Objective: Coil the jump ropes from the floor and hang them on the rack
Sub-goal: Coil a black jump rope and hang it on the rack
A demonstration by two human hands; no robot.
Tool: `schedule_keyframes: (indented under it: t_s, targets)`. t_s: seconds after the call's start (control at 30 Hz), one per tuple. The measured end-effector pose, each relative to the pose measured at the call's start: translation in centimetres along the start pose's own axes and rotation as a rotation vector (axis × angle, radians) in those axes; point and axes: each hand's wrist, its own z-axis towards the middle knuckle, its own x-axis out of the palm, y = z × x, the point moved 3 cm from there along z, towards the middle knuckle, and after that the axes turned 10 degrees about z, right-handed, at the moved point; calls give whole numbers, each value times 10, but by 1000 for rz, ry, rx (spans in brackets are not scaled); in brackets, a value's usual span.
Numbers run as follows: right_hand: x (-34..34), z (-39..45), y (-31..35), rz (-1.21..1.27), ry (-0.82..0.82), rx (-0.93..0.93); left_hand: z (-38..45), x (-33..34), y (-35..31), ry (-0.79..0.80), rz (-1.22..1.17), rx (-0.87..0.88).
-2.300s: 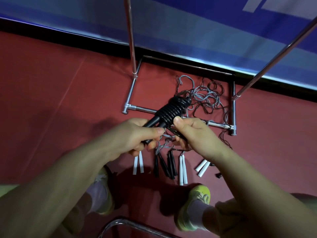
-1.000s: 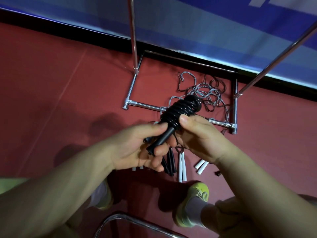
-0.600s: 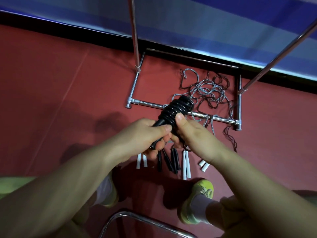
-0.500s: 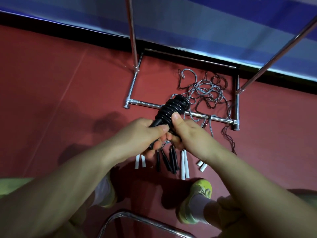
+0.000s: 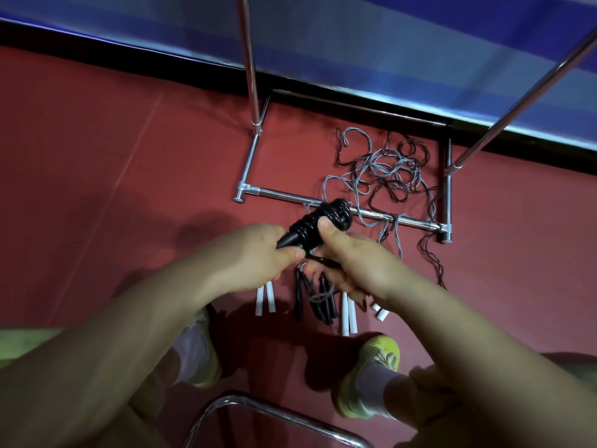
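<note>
Black coiled jump rope (image 5: 323,224), gripped by left hand (image 5: 258,253), right hand (image 5: 352,253)

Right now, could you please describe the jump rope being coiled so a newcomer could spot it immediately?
Start at the chrome tube rack base on the red floor; just in front, both hands meet. Between the left hand and right hand sits the black rope wound tightly around its black handles, the only coiled one; other ropes lie loose.
</note>
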Motion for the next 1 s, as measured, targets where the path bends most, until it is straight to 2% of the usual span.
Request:
schedule_keyframes:
  t_s: [0.13, 0.2, 0.27, 0.33, 0.4, 0.53, 0.67, 0.8, 0.87, 0.93, 1.0]
  targets:
    - [8, -2, -2, 104, 105, 129, -6, 0, -7, -21, 360, 18]
    - [8, -2, -2, 89, 81, 147, -10, 3, -12, -57, 514, 56]
    - [8, -2, -2, 88, 48, 135, -14, 6, -15, -52, 544, 86]
    - [8, -2, -1, 124, 31, 109, -17, 7, -14, 19, 437, 82]
    - [6, -3, 2, 174, 13, 82, -19, 5, -13, 110, 204, 64]
    - [0, -4, 9, 345, 32, -81, -17, 7, -17, 254, -598, 49]
    - [-1, -7, 14, 470, 107, -324, -17, 13, -22, 466, -1136, 14]
    - [-3, -9, 14, 423, 166, -386, -24, 28, -25, 727, -1333, 104]
    - [-4, -7, 14, 388, 145, -339, -25, 26, -27, 759, -1351, 108]
    - [-4, -4, 11, 278, 102, -274, -22, 20, -26, 660, -1294, 9]
    - [-2, 0, 5, 45, 26, -224, -16, 15, -22, 464, -1106, -55]
